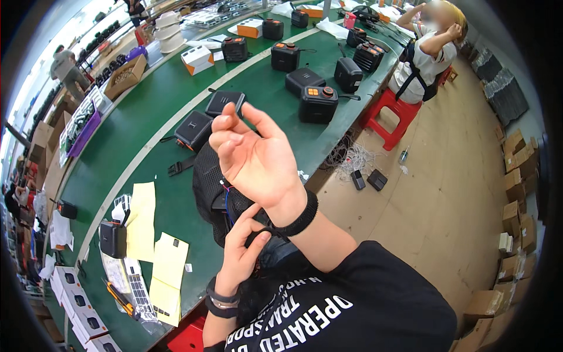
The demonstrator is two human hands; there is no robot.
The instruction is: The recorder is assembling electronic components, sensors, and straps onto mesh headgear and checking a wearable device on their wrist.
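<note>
My right hand (255, 155) is raised over the table edge, palm up, its fingers loosely bent and apart with nothing in them. A black wristband (300, 218) circles that wrist. Just below it, my left hand (243, 246) pinches the loose end of the wristband between thumb and fingers. Dark bands (223, 300) wrap the left wrist too. Behind both hands lies a black mesh fabric item (206, 182) with thin blue and red wires; my hands partly hide it. A black buckle strap (180, 166) sticks out beside it.
Several black box-shaped devices (318, 105) stand along the green table (117, 170). At left are yellow sheets (167, 278), an orange cutter knife (119, 298) and white boxes (79, 305). A person (425, 58) sits on a red stool (392, 117); cartons (519, 223) line the right wall.
</note>
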